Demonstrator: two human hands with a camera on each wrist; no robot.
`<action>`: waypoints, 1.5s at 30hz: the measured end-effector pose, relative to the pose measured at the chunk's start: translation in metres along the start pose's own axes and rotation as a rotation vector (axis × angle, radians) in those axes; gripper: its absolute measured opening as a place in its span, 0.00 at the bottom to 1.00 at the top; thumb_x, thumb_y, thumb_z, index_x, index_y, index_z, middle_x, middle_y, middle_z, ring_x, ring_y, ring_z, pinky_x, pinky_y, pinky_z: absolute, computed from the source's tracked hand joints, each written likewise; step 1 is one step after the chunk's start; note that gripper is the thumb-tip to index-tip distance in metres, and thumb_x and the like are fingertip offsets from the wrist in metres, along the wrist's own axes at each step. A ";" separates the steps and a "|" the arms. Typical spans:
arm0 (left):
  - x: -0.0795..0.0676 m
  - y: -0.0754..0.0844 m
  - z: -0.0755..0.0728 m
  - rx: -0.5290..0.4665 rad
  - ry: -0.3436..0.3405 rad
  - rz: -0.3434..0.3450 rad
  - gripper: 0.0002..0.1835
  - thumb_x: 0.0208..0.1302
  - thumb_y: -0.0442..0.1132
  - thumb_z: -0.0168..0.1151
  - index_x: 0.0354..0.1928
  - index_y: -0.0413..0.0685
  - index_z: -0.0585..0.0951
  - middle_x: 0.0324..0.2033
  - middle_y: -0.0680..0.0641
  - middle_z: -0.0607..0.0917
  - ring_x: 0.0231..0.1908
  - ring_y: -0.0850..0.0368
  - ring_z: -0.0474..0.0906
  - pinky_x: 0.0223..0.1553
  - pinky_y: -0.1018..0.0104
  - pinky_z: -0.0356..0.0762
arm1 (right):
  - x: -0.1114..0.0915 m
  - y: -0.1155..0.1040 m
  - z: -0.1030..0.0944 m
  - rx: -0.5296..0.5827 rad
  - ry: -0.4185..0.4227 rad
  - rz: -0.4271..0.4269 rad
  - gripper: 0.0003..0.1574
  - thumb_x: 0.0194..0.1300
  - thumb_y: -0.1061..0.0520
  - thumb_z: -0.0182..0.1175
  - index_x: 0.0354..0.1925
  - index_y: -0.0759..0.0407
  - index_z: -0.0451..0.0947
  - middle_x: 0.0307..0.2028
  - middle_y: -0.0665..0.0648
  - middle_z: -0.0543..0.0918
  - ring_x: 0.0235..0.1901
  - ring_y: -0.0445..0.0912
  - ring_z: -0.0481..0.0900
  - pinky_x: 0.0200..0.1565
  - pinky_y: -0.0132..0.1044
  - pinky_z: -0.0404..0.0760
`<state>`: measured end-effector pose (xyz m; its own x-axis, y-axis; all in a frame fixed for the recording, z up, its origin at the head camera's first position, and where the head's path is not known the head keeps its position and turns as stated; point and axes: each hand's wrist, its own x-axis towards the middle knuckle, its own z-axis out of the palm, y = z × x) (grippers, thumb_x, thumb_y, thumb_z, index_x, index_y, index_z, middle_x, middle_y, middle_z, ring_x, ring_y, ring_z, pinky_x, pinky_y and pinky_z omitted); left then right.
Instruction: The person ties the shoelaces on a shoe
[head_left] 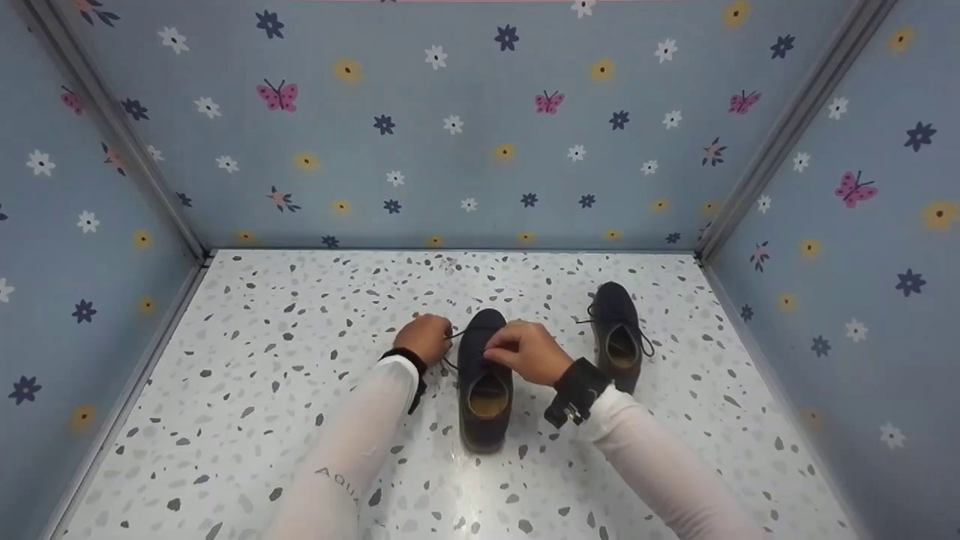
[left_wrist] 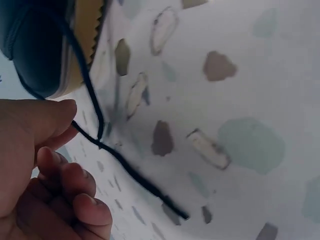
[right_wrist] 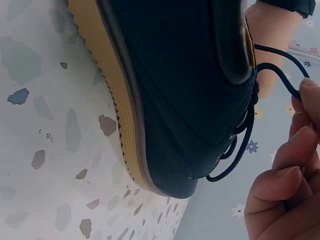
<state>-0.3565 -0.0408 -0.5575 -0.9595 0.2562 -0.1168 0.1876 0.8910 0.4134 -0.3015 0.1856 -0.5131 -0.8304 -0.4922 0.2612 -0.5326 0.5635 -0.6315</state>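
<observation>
A dark lace-up shoe [head_left: 472,356] stands upright on the floor between both hands, its toe pointing away from me. To its left, my left hand [head_left: 424,337] pinches a dark shoelace [left_wrist: 127,170] between thumb and forefinger; the loose tip hangs past the fingers in the left wrist view. Over the shoe's front, my right hand [head_left: 531,352] pinches another stretch of lace [right_wrist: 281,75] that rises from the eyelets in the right wrist view. Both of these laces belong to the same shoe. The right hand hides part of the lacing in the head view.
A matching dark shoe [head_left: 611,304] stands on the right, loose laces at its sides. The speckled floor [head_left: 300,337] meets a flowered back panel [head_left: 465,90], with side panels left [head_left: 60,262] and right [head_left: 847,247].
</observation>
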 end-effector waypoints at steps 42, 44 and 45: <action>-0.115 0.048 -0.014 -0.472 -0.147 0.483 0.13 0.71 0.44 0.64 0.26 0.51 0.80 0.20 0.62 0.74 0.21 0.71 0.69 0.26 0.74 0.69 | 0.026 0.010 -0.015 0.066 -0.096 0.292 0.15 0.74 0.53 0.61 0.27 0.52 0.76 0.22 0.46 0.72 0.23 0.40 0.71 0.33 0.34 0.71; -0.116 0.057 -0.009 -0.442 -0.160 0.522 0.13 0.71 0.43 0.65 0.26 0.51 0.81 0.19 0.62 0.74 0.20 0.72 0.69 0.25 0.76 0.67 | 0.027 0.010 -0.017 0.052 -0.106 0.272 0.16 0.74 0.53 0.61 0.26 0.52 0.75 0.22 0.45 0.72 0.23 0.40 0.70 0.33 0.34 0.71; -0.116 0.062 -0.007 -0.418 -0.157 0.544 0.13 0.71 0.43 0.65 0.26 0.51 0.81 0.19 0.62 0.74 0.20 0.72 0.68 0.26 0.77 0.67 | 0.027 0.009 -0.018 0.050 -0.113 0.265 0.17 0.74 0.53 0.61 0.25 0.51 0.74 0.21 0.45 0.71 0.23 0.40 0.69 0.33 0.34 0.70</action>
<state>-0.2347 -0.0177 -0.5117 -0.7049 0.7038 0.0885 0.5052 0.4106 0.7591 -0.3317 0.1892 -0.4988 -0.9145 -0.4046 0.0010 -0.2885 0.6504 -0.7026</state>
